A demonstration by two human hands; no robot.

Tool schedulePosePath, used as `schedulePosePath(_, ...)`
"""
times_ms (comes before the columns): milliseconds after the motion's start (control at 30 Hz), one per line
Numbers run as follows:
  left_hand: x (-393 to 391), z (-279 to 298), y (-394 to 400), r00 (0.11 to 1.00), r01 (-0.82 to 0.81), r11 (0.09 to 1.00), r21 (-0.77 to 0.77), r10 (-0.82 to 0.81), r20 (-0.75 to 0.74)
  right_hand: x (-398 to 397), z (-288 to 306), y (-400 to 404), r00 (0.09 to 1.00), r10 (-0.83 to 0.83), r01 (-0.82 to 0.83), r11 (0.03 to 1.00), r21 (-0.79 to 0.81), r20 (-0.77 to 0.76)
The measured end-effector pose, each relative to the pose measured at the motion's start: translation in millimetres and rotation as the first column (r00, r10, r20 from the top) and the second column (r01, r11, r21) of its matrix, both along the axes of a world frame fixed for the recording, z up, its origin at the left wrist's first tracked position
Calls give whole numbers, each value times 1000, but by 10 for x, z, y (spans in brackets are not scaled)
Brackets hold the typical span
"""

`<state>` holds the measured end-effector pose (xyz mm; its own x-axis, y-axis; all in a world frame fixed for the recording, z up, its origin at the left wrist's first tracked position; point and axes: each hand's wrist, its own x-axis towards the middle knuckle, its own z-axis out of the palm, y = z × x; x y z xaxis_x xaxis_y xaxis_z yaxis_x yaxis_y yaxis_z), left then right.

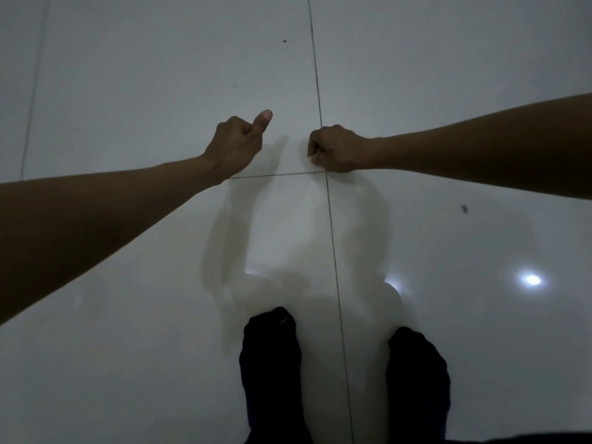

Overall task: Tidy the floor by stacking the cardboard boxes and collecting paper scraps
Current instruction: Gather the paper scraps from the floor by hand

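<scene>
Both arms reach out over a glossy white tiled floor (160, 75). My left hand (235, 145) is curled into a fist with the thumb sticking up, and it holds nothing. My right hand (336, 149) is a closed fist next to it, with nothing visible inside. No cardboard box or paper scrap shows in the head view. A tiny dark speck (284, 41) lies on the tile farther ahead, and a small dark bit (464, 208) lies on the floor to the right.
My two feet in dark socks (272, 363) stand on the tiles at the bottom of the view. Grey grout lines (330, 203) cross under my hands. A bright light reflection (532, 279) shines on the floor at the right.
</scene>
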<state>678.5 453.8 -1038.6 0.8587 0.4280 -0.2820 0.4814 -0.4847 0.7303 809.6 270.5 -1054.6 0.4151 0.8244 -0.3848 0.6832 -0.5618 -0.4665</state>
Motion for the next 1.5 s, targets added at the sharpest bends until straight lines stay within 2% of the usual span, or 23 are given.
schedulePosePath(100, -6, -7, 12, 1000, 6, 1000, 7, -6, -3, 182, 150, -136, 989, -100, 106, 993, 50, -110)
schedulePosePath(267, 72, -6, -48, 998, 59, 998, 30, -59, 3, 443, 268, -626, 908, -297, 345, 931, 123, -297)
schedulePosePath(500, 447, 24, -498, 973, 230, 973, 9, -230, 30, 533, 341, -1688, 731, -547, 600, 800, 4, -408)
schedulePosePath(867, 800, 116, -1220, 901, 433, 901, 35, -433, 17, 261, 448, -2728, 826, -533, 500, 843, -200, -181)
schedulePosePath(1133, 786, 123, -1252, 903, 430, 901, 62, -430, -20, 99, 230, -2787, 811, -571, 563, 821, -99, -124)
schedulePosePath(1300, 708, 125, -1182, 910, 416, 905, 87, -414, -33, 127, 200, -2677, 885, -466, 463, 881, -99, -6)
schedulePosePath(1400, 669, 130, -1141, 913, 408, 907, 100, -406, -39, 139, 244, -2564, 930, -348, 362, 923, -129, 119)
schedulePosePath(1500, 641, 139, -1103, 919, 395, 913, 101, -393, -42, 166, 268, -2465, 946, -261, 287, 950, -123, 191)
